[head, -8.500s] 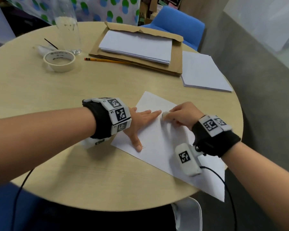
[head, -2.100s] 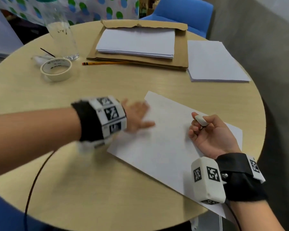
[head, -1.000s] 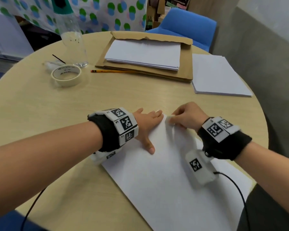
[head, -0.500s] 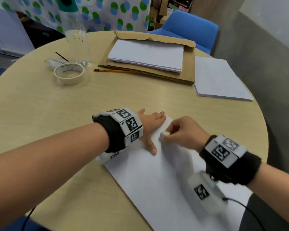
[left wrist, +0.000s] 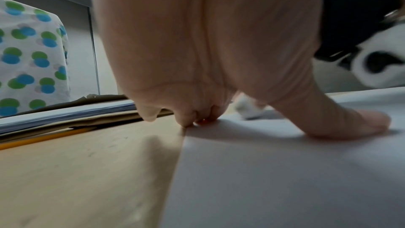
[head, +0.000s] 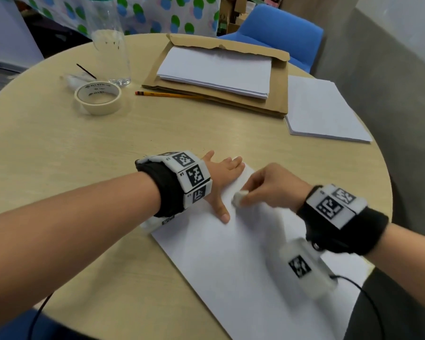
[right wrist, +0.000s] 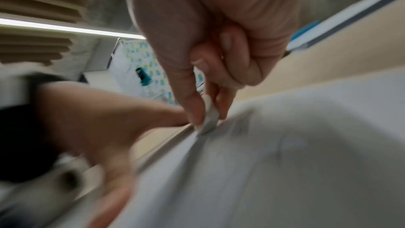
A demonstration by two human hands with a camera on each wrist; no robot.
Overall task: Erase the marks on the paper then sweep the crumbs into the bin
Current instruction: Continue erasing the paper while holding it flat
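A white sheet of paper (head: 243,261) lies on the round wooden table (head: 84,168), running toward the near right edge. My left hand (head: 221,182) lies flat on the sheet's far left corner, fingers straight, thumb spread onto the paper (left wrist: 274,171). My right hand (head: 270,187) pinches a small white eraser (head: 239,198) between thumb and fingers and presses its tip on the paper just right of the left thumb. The right wrist view shows the eraser (right wrist: 209,119) touching the sheet (right wrist: 295,153), blurred. No bin or crumbs are visible.
At the back stand a cardboard folder with a paper stack (head: 216,67), a yellow pencil (head: 167,94), a roll of tape (head: 98,97) and a clear bottle (head: 108,38). Another paper stack (head: 322,111) lies at the right edge. A blue chair (head: 280,33) stands behind the table.
Over the last second my right hand has drawn the eraser back toward me along the sheet, from its far corner to beside the left thumb. The left hand stays flat on the paper.
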